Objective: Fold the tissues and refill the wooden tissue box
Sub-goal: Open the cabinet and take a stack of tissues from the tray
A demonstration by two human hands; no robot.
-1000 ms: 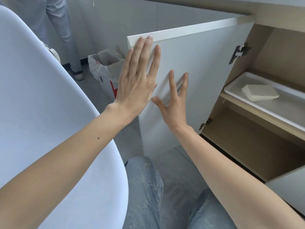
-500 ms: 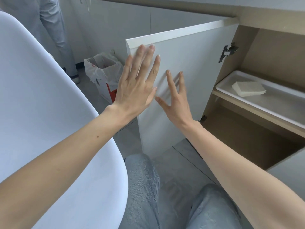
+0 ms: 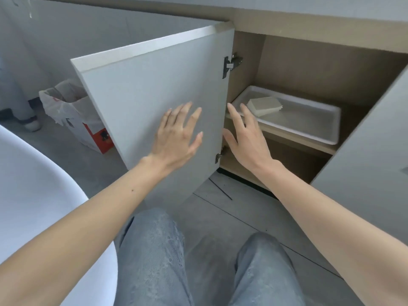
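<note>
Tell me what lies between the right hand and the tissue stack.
In the head view, only the white tray's near rim separates the right hand from the tissue stack lying in that tray.

A single wide-angle view is given, taken from the head of a seated person and directed forward and steeply downward. The knees in jeans (image 3: 152, 257) are seen at the bottom edge, with both forearms stretched up from the lower corners toward the middle. The open cabinet door (image 3: 154, 89) is faced at close range, within arm's reach, and the cabinet interior (image 3: 313, 69) is looked into from above and slightly left. Straight edges are bowed near the frame borders. The floor (image 3: 220, 217) is viewed almost from overhead.
</note>
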